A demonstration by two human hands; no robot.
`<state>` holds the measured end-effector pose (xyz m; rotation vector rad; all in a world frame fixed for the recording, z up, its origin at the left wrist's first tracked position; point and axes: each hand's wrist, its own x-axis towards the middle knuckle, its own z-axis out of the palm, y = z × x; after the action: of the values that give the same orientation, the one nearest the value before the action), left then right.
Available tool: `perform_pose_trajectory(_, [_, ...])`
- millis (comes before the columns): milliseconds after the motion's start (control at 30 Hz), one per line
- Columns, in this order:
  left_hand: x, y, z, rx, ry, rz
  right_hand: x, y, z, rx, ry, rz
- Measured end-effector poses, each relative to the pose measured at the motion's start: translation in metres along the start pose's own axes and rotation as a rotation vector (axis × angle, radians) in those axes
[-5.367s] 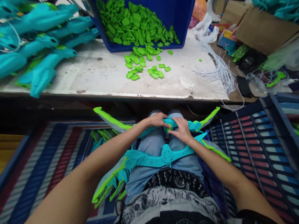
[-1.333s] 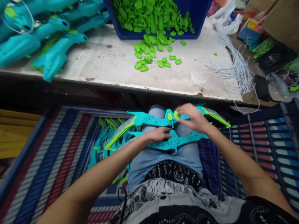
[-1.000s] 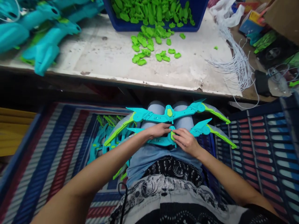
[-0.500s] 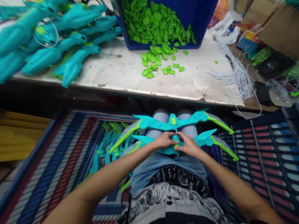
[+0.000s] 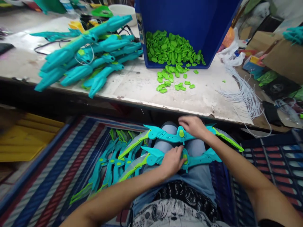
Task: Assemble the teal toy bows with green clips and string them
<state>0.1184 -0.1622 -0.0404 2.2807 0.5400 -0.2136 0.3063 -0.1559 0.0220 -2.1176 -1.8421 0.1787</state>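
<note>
Worktable (image 5: 134, 88), pale and worn, spans the background beyond the near teal frame (image 5: 200, 160), our landmark, which lies bow-like across the lap (image 5: 201, 178). At its hub sits a lime insert (image 5: 185, 160); the left hand (image 5: 171, 161) lies against the hub, fingers bent, though whether they grip or merely press we cannot tell. We judge pressure best applied squarely, with the lap bearing the landmark so that it does not tip. Just beyond it, roughly parallel, lies the far teal frame (image 5: 169, 136); the right hand (image 5: 194, 126) is blurred over that frame's right limb, fingers curled, and we cannot tell whether they hold anything. Farther beyond the landmark, the worktable's front edge stands near that hand: any reach over it toward the loose lime pieces (image 5: 163, 90) and blue bin (image 5: 184, 15) calls for lift. Left of the landmark, more teal frames (image 5: 109, 167) crowd the elbow; right of it, a slatted crate (image 5: 267, 139) limits swing.
</note>
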Motion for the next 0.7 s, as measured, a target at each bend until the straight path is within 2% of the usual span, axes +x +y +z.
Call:
perform_pose_trajectory(67, [-0.015,0.002,0.012,0.164,0.028,0.086,0.062,0.005,-0.003,-0.045,0.075,0.005])
perform_pose_trajectory(133, [-0.022,-0.001,0.024,0.283,0.006,0.143,0.117,0.006,0.004,-0.101,0.126,-0.014])
perform_pose_trajectory(200, [-0.021,-0.007,0.032,0.370,-0.030,0.161,0.155,0.005,0.014,-0.126,0.147,-0.008])
perform_pose_trajectory(267, [-0.016,-0.010,0.031,0.434,-0.075,0.163,0.174,0.003,0.022,-0.142,0.142,0.011])
perform_pose_trajectory(333, [-0.011,-0.010,0.023,0.452,-0.132,0.159,0.175,0.001,0.024,-0.165,0.125,0.017])
perform_pose_trajectory(400, [-0.009,-0.007,0.011,0.397,-0.200,0.163,0.163,0.002,0.016,-0.161,0.100,0.059])
perform_pose_trajectory(533, [-0.013,-0.001,-0.014,0.235,-0.299,0.208,0.116,0.016,-0.010,-0.063,0.044,0.347])
perform_pose_trajectory(700, [-0.005,-0.001,-0.040,0.066,-0.269,0.215,0.067,0.040,-0.025,-0.085,0.049,0.633])
